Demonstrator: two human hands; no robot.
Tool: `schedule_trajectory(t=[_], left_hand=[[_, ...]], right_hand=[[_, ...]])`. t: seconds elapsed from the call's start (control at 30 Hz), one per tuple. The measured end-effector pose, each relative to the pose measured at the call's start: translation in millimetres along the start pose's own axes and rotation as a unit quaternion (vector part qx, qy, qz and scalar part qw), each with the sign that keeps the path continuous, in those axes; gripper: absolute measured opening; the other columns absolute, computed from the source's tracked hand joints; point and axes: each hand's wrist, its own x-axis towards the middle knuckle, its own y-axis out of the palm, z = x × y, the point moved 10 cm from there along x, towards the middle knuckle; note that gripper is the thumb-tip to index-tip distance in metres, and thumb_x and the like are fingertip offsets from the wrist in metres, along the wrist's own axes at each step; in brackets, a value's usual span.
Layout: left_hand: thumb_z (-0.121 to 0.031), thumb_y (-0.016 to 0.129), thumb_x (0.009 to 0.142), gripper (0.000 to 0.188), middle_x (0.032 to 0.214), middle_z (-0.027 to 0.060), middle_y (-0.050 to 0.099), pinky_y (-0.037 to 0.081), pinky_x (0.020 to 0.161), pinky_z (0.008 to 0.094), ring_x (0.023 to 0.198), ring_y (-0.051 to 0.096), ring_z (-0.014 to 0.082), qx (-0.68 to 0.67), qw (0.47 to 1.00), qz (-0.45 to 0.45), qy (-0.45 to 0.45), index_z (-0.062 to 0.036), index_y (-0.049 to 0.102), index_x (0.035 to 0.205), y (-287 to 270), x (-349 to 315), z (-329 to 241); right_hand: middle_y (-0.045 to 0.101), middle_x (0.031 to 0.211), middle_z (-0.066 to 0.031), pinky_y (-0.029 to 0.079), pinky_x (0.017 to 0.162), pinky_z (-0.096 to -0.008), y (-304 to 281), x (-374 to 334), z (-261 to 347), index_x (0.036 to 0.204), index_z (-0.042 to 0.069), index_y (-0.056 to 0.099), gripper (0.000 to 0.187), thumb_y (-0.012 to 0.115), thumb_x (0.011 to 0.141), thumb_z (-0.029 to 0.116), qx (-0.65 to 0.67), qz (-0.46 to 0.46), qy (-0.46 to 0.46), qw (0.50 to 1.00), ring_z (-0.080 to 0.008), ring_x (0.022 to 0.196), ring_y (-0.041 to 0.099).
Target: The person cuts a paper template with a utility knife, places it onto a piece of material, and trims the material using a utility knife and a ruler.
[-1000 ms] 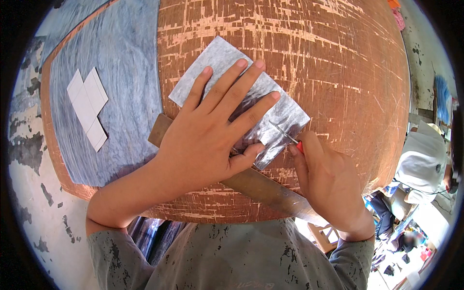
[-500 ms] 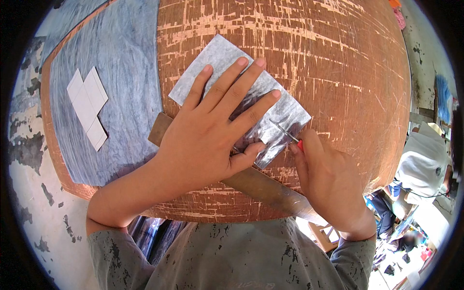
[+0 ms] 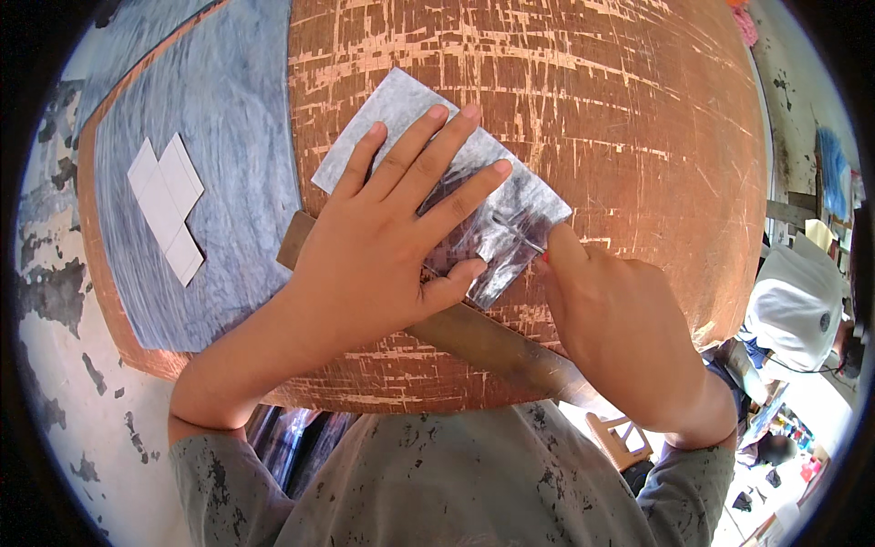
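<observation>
My left hand (image 3: pixel 374 228) lies flat with spread fingers on a grey, shiny, streaked sheet (image 3: pixel 521 196), pressing it against the worn table. Closed round a slim tool (image 3: pixel 527 242), my right hand (image 3: pixel 620 319) rests at the sheet's right edge. Thin metal shows at the tool's front end, which touches the sheet's surface, along with a speck of red handle; the fist hides the remainder, so its exact kind cannot be told. Below the sheet, a flat brown bar (image 3: pixel 488 345) runs diagonally from under my left wrist toward my right forearm.
The brown tabletop (image 3: pixel 665 155) is scored with many pale scratches. At left lies a blue-grey streaked sheet (image 3: pixel 246 137) with a white angular paper shape (image 3: pixel 169 205) on it. A person in a white top (image 3: pixel 793 296) is at the far right, beyond the table.
My right hand has shifted up closer to the sheet, covering more of the red handle. The tool's tip sits slightly farther left. My left hand still holds the sheet down.
</observation>
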Motion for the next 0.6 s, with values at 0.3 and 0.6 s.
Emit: schedule_trajectory(t=[0.3, 0.6], left_hand=[[-0.053, 0.07, 0.095, 0.079, 0.179, 0.0173, 0.038, 0.023, 0.132, 0.0623, 0.164, 0.035, 0.0408, 0.003, 1.0, 0.0, 0.003, -0.0218, 0.055, 0.166, -1.7, 1.7, 1.2], [-0.052, 0.071, 0.094, 0.079, 0.18, 0.0155, 0.038, 0.025, 0.132, 0.0616, 0.164, 0.036, 0.0397, 0.012, 1.0, -0.008, 0.004, -0.0233, 0.056, 0.165, -2.0, 0.6, 2.5]], right_hand=[[0.073, 0.076, -0.0232, 0.063, 0.066, -0.0468, -0.5, 0.4, 4.0, 0.107, -0.003, 0.053, 0.033, 0.076, 0.088, 0.011, -0.005, 0.001, -0.005, 1.0, -0.04, 0.073, 0.079], [0.069, 0.073, -0.0215, 0.056, 0.061, -0.0534, 5.1, -3.0, -0.4, 0.11, 0.002, 0.051, 0.021, 0.066, 0.104, 0.015, 0.026, -0.042, 0.002, 0.999, -0.0432, 0.068, 0.073]])
